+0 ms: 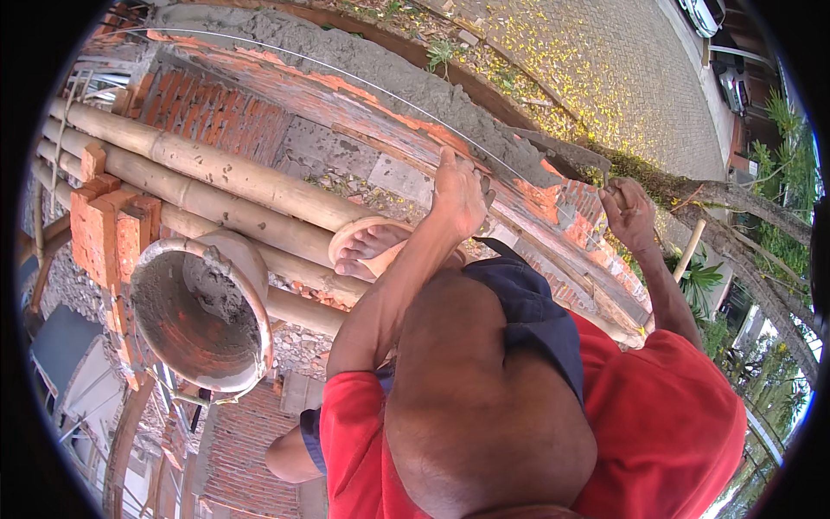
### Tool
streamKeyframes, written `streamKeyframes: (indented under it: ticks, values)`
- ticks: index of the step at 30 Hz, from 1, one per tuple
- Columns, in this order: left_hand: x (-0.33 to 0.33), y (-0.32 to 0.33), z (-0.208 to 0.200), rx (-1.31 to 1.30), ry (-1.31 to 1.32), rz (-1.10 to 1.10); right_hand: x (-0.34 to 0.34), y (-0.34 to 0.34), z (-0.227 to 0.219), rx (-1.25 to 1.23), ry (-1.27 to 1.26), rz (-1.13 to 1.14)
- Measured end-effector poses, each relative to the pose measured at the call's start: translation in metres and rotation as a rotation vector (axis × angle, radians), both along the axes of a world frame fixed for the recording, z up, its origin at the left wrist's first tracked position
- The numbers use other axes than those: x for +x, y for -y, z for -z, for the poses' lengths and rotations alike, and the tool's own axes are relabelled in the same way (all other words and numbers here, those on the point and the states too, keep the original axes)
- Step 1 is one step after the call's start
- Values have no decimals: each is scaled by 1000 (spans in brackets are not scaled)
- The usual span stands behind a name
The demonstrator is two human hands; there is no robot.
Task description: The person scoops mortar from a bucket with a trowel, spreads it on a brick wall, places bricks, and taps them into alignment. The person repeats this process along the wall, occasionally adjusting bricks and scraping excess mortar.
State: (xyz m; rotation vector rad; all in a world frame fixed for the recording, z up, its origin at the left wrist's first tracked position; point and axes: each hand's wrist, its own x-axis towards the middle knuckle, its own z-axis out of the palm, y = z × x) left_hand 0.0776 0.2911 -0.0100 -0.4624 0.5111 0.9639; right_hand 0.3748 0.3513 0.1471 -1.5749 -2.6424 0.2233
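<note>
My left hand [458,195] is at the near edge of a low brick wall [380,112], its fingers bent and partly hidden. A small grey piece shows by its fingers; I cannot make out what it is. Farther right, my right hand [628,212] is closed round the handle end of a trowel [566,151]. The trowel's dark blade points left, over the far side of the wall's end. Wet grey mortar [346,60] lies thick along the wall top. A thin white string [285,48] runs lengthwise along it.
Bamboo poles [207,160] form a scaffold on the left, where my sandalled foot [372,246] stands. A mortar-smeared bucket [203,311] sits beside stacked orange bricks [108,225]. Beyond the wall are a tree trunk [735,195] and a paved road [640,95] with yellow litter.
</note>
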Motion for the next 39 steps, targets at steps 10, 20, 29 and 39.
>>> streamKeyframes:
  ticks: [10,20,29,39]
  values:
    - [9,-19,-12,87,176,-79,-10,-33,-40,138,174,-354]
    - [5,-20,-30,86,143,-28,-53,-39,-49,247,380,-492]
    - [-15,-8,-39,115,46,-11,-54,-43,-61,159,360,-410]
    - [-202,111,-166,453,-745,-215,-1,-40,-25,-1202,-269,850]
